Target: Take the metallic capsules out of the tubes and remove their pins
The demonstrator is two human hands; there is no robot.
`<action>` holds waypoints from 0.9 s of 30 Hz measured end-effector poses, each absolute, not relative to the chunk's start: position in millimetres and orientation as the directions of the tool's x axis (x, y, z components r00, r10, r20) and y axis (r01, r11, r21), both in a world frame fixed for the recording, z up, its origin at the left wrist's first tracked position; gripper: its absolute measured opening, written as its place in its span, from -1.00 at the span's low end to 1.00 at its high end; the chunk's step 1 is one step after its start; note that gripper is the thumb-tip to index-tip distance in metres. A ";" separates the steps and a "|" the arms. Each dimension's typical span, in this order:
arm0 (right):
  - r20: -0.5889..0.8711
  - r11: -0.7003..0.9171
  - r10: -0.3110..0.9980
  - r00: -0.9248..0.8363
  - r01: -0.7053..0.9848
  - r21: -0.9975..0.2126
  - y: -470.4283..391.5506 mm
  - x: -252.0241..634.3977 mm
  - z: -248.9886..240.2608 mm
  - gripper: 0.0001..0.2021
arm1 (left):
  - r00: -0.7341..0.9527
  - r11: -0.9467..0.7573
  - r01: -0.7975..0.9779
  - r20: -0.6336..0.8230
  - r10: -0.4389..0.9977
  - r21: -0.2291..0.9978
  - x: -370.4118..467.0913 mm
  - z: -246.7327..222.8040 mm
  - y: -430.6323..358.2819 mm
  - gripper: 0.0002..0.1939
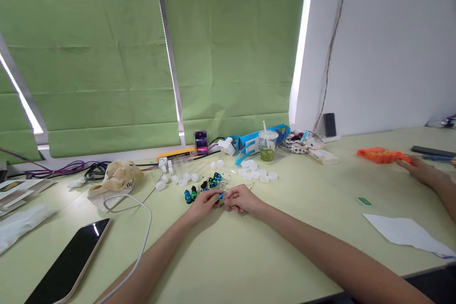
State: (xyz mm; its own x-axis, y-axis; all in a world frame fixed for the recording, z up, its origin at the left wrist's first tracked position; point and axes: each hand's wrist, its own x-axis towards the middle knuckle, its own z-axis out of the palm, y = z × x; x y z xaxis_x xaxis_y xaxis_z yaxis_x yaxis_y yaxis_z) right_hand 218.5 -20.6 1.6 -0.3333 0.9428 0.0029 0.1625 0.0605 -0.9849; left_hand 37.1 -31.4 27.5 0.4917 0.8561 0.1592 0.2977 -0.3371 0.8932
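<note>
White light pushes in hard through slits beside the green blinds (235, 42), beyond the left hand (206, 202) and right hand (242, 198). Faint, soft shadows lie under them. Nearer, left of the grip, a dark tablet (69, 261) catches one glint. Small parts (213, 183) just past the grip look mushy.

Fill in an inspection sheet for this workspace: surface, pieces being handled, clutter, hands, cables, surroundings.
Surface: pale green table; spills, nothing seen.
Pieces: small blue piece at the fingertips; blue, green and black pieces lie nearby.
Clutter: white round pieces, lidded cup, phone, cloth bag.
Hands: left hand pinches the small blue piece; right hand is beside it, grip unclear.
Cables: white cable crosses the left forearm in view.
Surroundings: green blinds; another person's hand at an orange object, right.
</note>
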 end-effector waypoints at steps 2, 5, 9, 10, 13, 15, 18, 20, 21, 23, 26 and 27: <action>-0.005 0.054 0.945 -0.328 0.169 -0.984 -20.9 218.5 2.5 -0.82 | 0.500 -0.343 0.298 0.161 0.851 0.891 36.5 27.6 -31.5 -0.51; -0.007 0.053 0.946 -0.324 0.175 -0.983 -22.0 218.0 4.4 -0.81 | 0.513 -0.354 0.300 0.164 0.843 0.886 35.5 25.4 -30.0 -0.50; 0.014 0.079 0.950 -0.312 0.195 -0.978 -24.0 217.1 6.2 -0.78 | 0.527 -0.358 0.275 0.171 0.832 0.893 34.7 23.4 -30.0 -0.53; 0.028 0.094 0.952 -0.304 0.204 -0.974 -24.3 217.1 6.2 -0.78 | 0.536 -0.358 0.259 0.175 0.826 0.897 34.4 23.7 -30.6 -0.54; 0.076 0.146 0.960 -0.268 0.252 -0.957 -23.8 217.6 4.4 -0.78 | 0.570 -0.372 0.230 0.186 0.800 0.899 33.2 26.1 -33.1 -0.56; 0.080 0.154 0.968 -0.239 0.310 -0.938 -22.7 218.3 2.6 -0.79 | 0.589 -0.389 0.229 0.191 0.785 0.893 32.6 27.6 -34.2 -0.56; 0.076 0.147 0.977 -0.201 0.372 -0.916 -21.0 218.9 0.3 -0.79 | 0.590 -0.396 0.220 0.201 0.782 0.891 32.7 27.3 -33.9 -0.56; 0.088 0.155 0.978 -0.188 0.377 -0.913 -20.0 218.8 -0.8 -0.78 | 0.585 -0.395 0.216 0.206 0.784 0.893 33.1 25.4 -32.8 -0.56; 0.093 0.157 0.978 -0.184 0.374 -0.914 -19.5 218.7 -1.4 -0.77 | 0.584 -0.396 0.214 0.208 0.784 0.893 33.3 24.3 -32.2 -0.56; 0.102 0.166 0.977 -0.190 0.360 -0.918 -18.4 218.5 -2.7 -0.76 | 0.590 -0.401 0.211 0.212 0.779 0.891 33.7 22.4 -31.1 -0.57; 0.119 0.189 0.972 -0.201 0.381 -0.905 -16.8 218.7 -5.0 -0.74 | 0.595 -0.411 0.202 0.222 0.772 0.889 34.3 21.6 -30.7 -0.58; 0.128 0.201 0.971 -0.201 0.399 -0.895 -16.3 218.8 -5.7 -0.74 | 0.596 -0.411 0.203 0.221 0.772 0.889 34.5 22.0 -31.0 -0.58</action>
